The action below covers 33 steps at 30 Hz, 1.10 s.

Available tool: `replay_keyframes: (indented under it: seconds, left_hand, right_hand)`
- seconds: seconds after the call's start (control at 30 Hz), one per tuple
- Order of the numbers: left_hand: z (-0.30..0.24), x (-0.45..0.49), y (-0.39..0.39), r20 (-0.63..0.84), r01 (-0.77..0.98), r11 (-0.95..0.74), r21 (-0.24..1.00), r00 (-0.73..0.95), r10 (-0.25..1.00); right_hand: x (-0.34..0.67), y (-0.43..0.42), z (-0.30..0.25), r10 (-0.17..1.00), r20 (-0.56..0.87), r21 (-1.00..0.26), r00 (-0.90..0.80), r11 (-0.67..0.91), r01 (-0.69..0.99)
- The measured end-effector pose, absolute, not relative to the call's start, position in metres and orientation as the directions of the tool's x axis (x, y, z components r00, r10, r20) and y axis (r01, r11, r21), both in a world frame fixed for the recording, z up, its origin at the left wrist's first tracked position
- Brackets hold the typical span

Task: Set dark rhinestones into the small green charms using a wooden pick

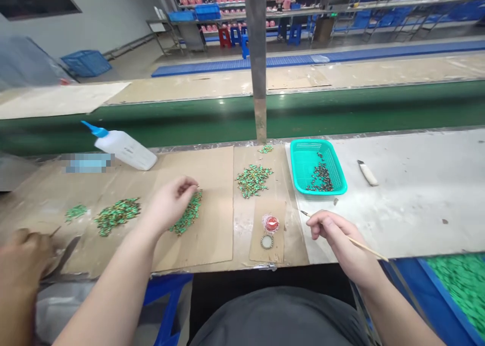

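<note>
My left hand reaches over a heap of small green pieces on the cardboard sheet, fingertips pinched together on or just above one of them. My right hand rests near the table's front edge and pinches a thin wooden brush stick, whose tip points left. Between the hands sit a small red paint cap and a round metal lid. Another green pile lies farther back.
A teal basket holding dark pieces stands right of centre, a white knife handle beside it. A white glue bottle with blue nozzle lies at left. More green piles lie left. Another person's hand works at far left. A green conveyor belt runs behind.
</note>
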<state>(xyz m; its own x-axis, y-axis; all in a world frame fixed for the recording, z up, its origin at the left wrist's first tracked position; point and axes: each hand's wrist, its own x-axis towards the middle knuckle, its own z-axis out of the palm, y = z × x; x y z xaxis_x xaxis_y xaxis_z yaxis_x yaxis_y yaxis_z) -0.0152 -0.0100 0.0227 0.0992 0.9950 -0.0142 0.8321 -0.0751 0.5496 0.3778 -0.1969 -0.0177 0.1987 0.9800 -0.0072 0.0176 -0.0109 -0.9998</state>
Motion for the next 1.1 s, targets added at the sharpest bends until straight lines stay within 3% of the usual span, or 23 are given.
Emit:
replay_keyframes:
  seconds: [0.2, 0.4, 0.73, 1.1]
  left_hand:
    - [0.019, 0.001, -0.036, -0.070, 0.584, 0.024, 0.811, 0.057, 0.996]
    - [0.014, 0.032, -0.074, -0.203, 0.330, 0.161, 0.930, 0.097, 0.974]
    - [0.004, 0.058, -0.098, -0.224, 0.015, 0.224, 0.975, 0.069, 0.972]
    - [-0.010, 0.057, -0.097, -0.228, -0.003, 0.229, 0.974, 0.054, 0.972]
  right_hand:
    - [0.374, -0.190, -0.016, 0.983, -0.078, -0.996, 0.169, -0.084, 0.027]
    - [0.372, -0.190, -0.015, 0.982, -0.114, -0.993, 0.152, -0.118, 0.016]
    - [0.372, -0.188, -0.016, 0.980, -0.136, -0.990, 0.144, -0.139, 0.013]
    - [0.375, -0.190, -0.018, 0.976, -0.157, -0.987, 0.150, -0.160, 0.007]
